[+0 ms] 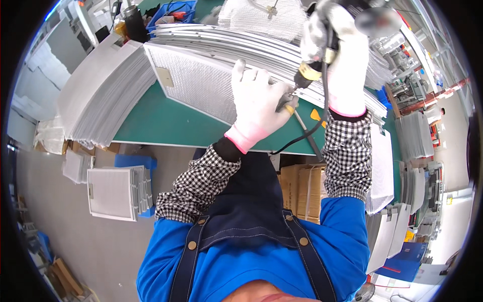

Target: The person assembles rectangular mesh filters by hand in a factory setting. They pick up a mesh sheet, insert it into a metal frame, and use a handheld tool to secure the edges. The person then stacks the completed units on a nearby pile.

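Left hand (256,103) flat, fingers spread, on silvery mesh filter panel (196,83); right hand (339,60) grips power tool (314,63).

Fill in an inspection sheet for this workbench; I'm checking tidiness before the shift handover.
Surface: green bench top, mostly covered by stacked panels.
Job's things: metal mesh filter panel lying flat on the bench; corded power driver held tip-down at the panel's edge.
Clutter: stack of filter panels at the bench's left end; blue bin at the back; yellow scraper near the front edge.
Grippers: left hand, gloved, pressing on the panel; right hand, gloved, gripping the driver.
Cables: black cord hanging from the driver over the bench's front edge.
Surroundings: more panels on the floor; cardboard boxes under the bench.
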A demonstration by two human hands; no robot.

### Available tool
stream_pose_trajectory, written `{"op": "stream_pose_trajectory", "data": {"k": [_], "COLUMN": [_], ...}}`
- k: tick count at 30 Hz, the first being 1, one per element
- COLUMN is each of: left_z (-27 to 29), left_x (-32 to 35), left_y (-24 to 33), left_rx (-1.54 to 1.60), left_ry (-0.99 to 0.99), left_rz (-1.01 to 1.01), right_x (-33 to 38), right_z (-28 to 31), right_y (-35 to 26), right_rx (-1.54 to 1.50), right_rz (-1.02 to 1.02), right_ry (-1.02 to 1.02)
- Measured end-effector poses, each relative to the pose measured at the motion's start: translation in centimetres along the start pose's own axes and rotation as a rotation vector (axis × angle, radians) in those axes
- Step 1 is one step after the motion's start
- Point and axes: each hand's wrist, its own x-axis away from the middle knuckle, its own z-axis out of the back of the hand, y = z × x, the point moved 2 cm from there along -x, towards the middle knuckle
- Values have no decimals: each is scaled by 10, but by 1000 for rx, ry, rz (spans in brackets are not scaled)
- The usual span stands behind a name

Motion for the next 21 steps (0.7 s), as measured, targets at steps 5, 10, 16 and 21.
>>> {"op": "stream_pose_trajectory", "data": {"k": [5, 10, 16, 21], "left_z": [45, 146, 197, 188], "left_x": [11, 117, 217, 216], "left_y": [5, -32, -35, -59], "left_rx": [68, 589, 914, 898], "left_ry": [-150, 258, 151, 338], "left_rz": [93, 711, 1385, 1321], "right_x": [36, 111, 205, 281], "right_z": [31, 111, 215, 262], "right_y": [-1, -10, 44, 61], "right_rx": [75, 31, 1628, 1762], "right_rz": [281, 112, -478, -676], "right_ry": [255, 521, 287, 220]}}
